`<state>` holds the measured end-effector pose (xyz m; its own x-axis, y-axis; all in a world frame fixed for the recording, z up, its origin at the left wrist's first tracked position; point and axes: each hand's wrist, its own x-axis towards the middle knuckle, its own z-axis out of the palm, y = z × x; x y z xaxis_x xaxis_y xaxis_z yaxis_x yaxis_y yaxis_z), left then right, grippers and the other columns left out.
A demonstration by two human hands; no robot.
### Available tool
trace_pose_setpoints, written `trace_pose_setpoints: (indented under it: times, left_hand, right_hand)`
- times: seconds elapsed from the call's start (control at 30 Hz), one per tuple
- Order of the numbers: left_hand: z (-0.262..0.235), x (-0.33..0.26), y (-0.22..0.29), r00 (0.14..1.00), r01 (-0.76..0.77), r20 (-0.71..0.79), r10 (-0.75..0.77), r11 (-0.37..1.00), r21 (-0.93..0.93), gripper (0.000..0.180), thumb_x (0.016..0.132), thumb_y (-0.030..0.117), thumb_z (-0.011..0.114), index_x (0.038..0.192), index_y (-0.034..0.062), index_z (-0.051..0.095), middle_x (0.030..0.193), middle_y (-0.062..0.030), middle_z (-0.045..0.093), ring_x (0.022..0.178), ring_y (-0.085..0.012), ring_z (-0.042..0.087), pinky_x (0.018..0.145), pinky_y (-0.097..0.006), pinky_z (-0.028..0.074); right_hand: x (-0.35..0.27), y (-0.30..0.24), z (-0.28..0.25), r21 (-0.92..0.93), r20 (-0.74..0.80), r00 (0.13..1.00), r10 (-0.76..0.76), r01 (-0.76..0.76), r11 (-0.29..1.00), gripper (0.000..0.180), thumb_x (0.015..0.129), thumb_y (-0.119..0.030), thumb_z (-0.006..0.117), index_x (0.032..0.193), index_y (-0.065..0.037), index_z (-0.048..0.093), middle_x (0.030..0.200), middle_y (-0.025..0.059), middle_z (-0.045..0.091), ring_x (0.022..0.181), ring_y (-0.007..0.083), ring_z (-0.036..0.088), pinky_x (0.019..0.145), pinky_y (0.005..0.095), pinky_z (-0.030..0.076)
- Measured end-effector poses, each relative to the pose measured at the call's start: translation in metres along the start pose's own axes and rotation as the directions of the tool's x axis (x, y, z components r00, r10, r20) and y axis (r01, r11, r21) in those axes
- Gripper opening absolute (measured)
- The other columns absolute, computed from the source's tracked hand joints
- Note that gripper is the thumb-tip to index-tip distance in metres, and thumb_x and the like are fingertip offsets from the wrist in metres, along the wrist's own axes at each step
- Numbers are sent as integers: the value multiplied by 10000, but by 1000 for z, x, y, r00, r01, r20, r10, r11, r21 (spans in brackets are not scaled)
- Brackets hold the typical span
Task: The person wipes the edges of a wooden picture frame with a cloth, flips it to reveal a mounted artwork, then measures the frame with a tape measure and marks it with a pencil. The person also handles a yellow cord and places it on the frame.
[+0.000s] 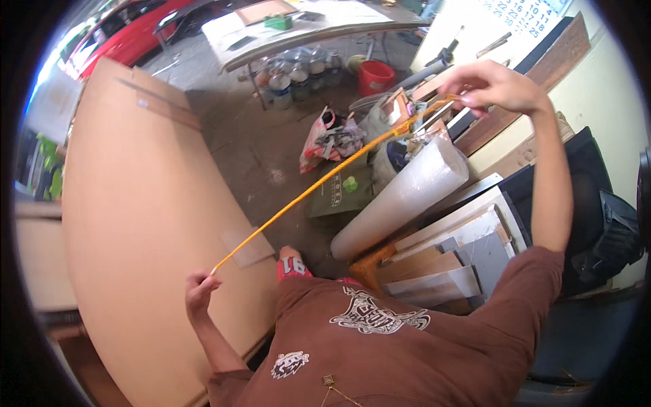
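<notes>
A yellow-orange rope (305, 192) stretches taut and slanting across the view between my two hands. My left hand (201, 292), low over the large brown board, pinches its pale-tipped end between thumb and fingers. Raised high at the upper right, my right hand (494, 89) grips the other end, where the rope looks doubled or knotted. Its fingers are curled and slightly blurred. Beneath the left hand lies the wide brown board (149, 224), with a small flat pale piece (247, 247) at its right edge.
A standing roll of bubble wrap (407, 197), a dark green bag (342, 190) and leaning panels (468, 254) crowd the right side. Farther back are a white-topped table (319, 20), several plastic bottles (298, 78), a red bucket (376, 78) and a red car (122, 34).
</notes>
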<state>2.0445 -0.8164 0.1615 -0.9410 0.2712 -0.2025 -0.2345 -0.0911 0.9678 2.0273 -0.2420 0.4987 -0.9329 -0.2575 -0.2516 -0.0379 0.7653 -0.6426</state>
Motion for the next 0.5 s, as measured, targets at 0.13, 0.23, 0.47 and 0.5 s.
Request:
trace_pose_setpoints:
  times: [0.13,0.23,0.47,0.5]
  left_hand:
    - [-55,76,17,981,-175,-103,162,975,-138,283,829,151,624,611,30,492,522,9,409,463,-82,354,456,-234,275]
    - [-104,148,45,969,-241,-2,246,950,-200,426,893,278,614,605,101,354,507,33,302,423,-68,241,426,-254,176]
    - [-202,317,127,964,-254,-30,263,889,-381,408,912,329,558,625,93,390,491,33,262,412,-86,206,420,-269,174]
    - [-211,346,143,968,-236,-16,252,882,-408,401,910,337,551,633,91,396,494,34,255,412,-87,199,421,-271,173]
  right_hand:
    - [123,3,-12,373,17,996,-89,76,925,389,827,-49,576,1208,-8,511,924,98,610,566,53,554,414,138,415]
    - [218,2,-27,554,53,987,-155,99,826,398,822,3,531,1218,-21,500,956,98,598,574,55,536,401,143,385]
    - [429,8,-54,773,36,968,-248,130,621,495,772,45,474,1264,-10,468,978,128,590,592,83,502,458,181,383]
    - [455,11,-57,792,21,967,-252,138,595,500,767,43,470,1264,-11,470,986,125,582,619,87,505,479,188,393]
